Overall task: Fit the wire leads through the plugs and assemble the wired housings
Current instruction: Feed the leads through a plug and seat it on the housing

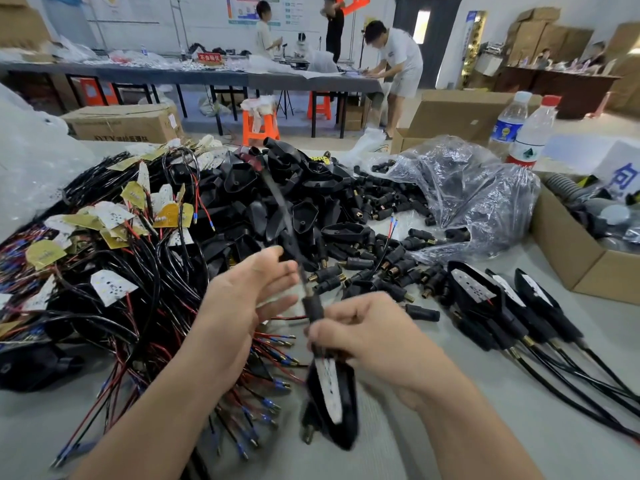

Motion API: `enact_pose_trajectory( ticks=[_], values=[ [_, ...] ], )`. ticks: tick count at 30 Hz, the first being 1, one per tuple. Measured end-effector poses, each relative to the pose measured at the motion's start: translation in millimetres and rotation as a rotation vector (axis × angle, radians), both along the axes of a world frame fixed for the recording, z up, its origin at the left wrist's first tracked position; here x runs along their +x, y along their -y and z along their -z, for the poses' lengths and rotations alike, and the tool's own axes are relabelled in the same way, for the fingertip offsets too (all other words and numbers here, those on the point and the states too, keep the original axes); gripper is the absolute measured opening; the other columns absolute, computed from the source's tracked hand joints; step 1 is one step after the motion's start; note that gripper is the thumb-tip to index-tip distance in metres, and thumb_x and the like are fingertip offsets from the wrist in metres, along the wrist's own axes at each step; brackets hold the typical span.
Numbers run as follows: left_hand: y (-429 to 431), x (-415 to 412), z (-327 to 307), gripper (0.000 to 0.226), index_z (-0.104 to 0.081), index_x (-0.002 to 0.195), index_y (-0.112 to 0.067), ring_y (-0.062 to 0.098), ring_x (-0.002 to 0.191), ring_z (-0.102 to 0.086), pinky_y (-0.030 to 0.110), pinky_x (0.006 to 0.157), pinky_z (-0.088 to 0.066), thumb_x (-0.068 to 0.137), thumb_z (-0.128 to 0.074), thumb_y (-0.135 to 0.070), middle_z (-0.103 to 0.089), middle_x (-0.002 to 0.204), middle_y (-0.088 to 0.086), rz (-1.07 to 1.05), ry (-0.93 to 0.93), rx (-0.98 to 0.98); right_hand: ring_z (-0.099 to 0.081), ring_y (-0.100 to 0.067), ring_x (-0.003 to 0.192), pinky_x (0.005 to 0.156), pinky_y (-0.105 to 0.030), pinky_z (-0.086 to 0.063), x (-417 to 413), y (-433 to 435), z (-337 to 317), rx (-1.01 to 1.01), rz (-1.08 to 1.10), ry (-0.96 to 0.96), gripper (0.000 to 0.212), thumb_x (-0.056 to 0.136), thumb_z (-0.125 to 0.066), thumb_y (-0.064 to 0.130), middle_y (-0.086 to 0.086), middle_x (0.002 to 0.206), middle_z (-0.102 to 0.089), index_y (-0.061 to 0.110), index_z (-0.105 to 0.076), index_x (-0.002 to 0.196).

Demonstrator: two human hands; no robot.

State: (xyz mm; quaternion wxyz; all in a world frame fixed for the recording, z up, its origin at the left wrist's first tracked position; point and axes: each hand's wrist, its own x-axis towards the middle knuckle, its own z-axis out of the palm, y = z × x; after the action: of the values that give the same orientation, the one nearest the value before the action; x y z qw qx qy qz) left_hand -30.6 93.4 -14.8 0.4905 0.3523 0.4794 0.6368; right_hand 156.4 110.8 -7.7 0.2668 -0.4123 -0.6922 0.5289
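My right hand [360,332] grips a black plug [313,308] threaded on a black wire lead [282,209] that rises blurred toward the pile. Below the hand hangs a black housing [332,400] with a white board inside it. My left hand [242,299] is open beside the lead, its fingers spread and holding nothing. Wired circuit boards [114,285] with red and black leads lie heaped at the left. Empty black housings [277,195] are piled in the middle, loose black plugs [377,209] beside them. Finished wired housings [485,292] lie in a row at the right.
A clear plastic bag [460,188] holds more plugs. An open cardboard box [581,258] stands at the right edge, two water bottles [526,129] behind the bag. Another box [121,123] sits at the back left. People work at a long table [207,76] beyond.
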Motion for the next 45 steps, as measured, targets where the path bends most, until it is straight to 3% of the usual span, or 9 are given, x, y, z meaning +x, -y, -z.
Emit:
enact_pose_trajectory(
  ticks=[3,6,10,14,24,27,31,37,45],
  values=[
    [5,8,3,0.036,-0.073,0.119,-0.027,0.012,0.108,-0.073,0.028,0.087,-0.059,0.085,-0.071,-0.039,-0.078,0.113,-0.005,0.172,-0.244,-0.028,-0.049,-0.027,0.072,0.064,-0.041,-0.039,-6,-3,-1,-0.158,0.281,-0.35,0.009,0.089,-0.073,0.012,-0.02,0.077,-0.063,0.005,-0.078,0.088],
    [12,18,3,0.026,-0.077,0.11,-0.038,-0.003,0.105,-0.071,0.012,0.086,-0.051,0.096,-0.069,-0.018,-0.078,0.11,-0.016,0.328,-0.404,-0.043,-0.064,-0.026,0.07,0.067,-0.039,-0.056,-4,-8,1,-0.186,0.441,-0.505,0.008,0.09,-0.072,0.01,-0.013,0.081,-0.075,0.008,-0.079,0.085],
    [10,23,6,0.032,-0.064,0.123,-0.027,0.013,0.097,-0.076,0.022,0.083,-0.058,0.096,-0.069,-0.01,-0.08,0.107,-0.005,0.328,-0.371,-0.1,-0.073,-0.02,0.07,0.069,-0.034,-0.062,-2,-10,3,-0.123,0.499,-0.509,0.014,0.09,-0.072,0.009,-0.011,0.082,-0.079,0.016,-0.082,0.082],
    [7,19,7,0.017,-0.061,0.112,-0.013,0.019,0.084,-0.076,0.027,0.078,-0.059,0.098,-0.064,-0.003,-0.081,0.1,0.001,0.244,-0.362,-0.095,-0.068,-0.016,0.068,0.062,-0.024,-0.057,3,-13,3,-0.206,0.464,-0.484,0.015,0.087,-0.073,0.003,-0.009,0.08,-0.077,0.013,-0.081,0.079],
    [4,15,11,0.022,-0.077,0.111,-0.028,0.017,0.083,-0.073,0.024,0.065,-0.059,0.101,-0.063,-0.014,-0.079,0.095,-0.001,0.043,-0.297,-0.043,-0.069,-0.024,0.066,0.063,-0.029,-0.06,19,-21,-8,-0.471,0.413,-0.742,0.014,0.1,-0.052,0.006,-0.016,0.084,-0.073,0.006,-0.066,0.098],
    [1,14,14,0.014,-0.063,0.114,-0.022,0.011,0.066,-0.071,0.032,0.064,-0.063,0.103,-0.059,-0.014,-0.073,0.076,-0.017,-0.022,-0.273,-0.034,-0.072,-0.026,0.069,0.064,-0.03,-0.061,18,-21,-5,-0.447,0.391,-0.724,0.02,0.099,-0.049,-0.004,-0.018,0.089,-0.074,0.006,-0.067,0.097],
    [1,10,16,0.021,-0.068,0.092,-0.035,0.012,0.07,-0.06,0.022,0.06,-0.054,0.104,-0.058,-0.022,-0.064,0.073,-0.018,-0.048,-0.354,-0.001,-0.073,-0.028,0.073,0.066,-0.029,-0.062,21,-19,-7,-0.431,0.351,-0.717,0.024,0.094,-0.054,-0.01,-0.02,0.092,-0.075,0.004,-0.073,0.093],
    [2,11,19,0.016,-0.068,0.099,-0.038,0.005,0.07,-0.052,0.026,0.07,-0.046,0.104,-0.056,-0.029,-0.06,0.075,-0.018,-0.058,-0.464,0.077,-0.069,-0.018,0.061,0.053,-0.022,-0.054,19,-18,-8,-0.299,0.405,-0.532,0.033,0.093,-0.068,0.008,-0.018,0.079,-0.074,0.019,-0.078,0.063],
    [3,12,17,0.028,-0.068,0.091,-0.036,0.014,0.065,-0.067,0.037,0.069,-0.057,0.107,-0.051,-0.02,-0.067,0.073,-0.01,-0.002,-0.444,0.065,-0.046,-0.015,0.043,0.041,-0.019,-0.035,15,-18,-3,-0.147,0.488,-0.397,0.026,0.09,-0.074,0.027,-0.01,0.057,-0.062,0.011,-0.071,0.07]
  ],
)
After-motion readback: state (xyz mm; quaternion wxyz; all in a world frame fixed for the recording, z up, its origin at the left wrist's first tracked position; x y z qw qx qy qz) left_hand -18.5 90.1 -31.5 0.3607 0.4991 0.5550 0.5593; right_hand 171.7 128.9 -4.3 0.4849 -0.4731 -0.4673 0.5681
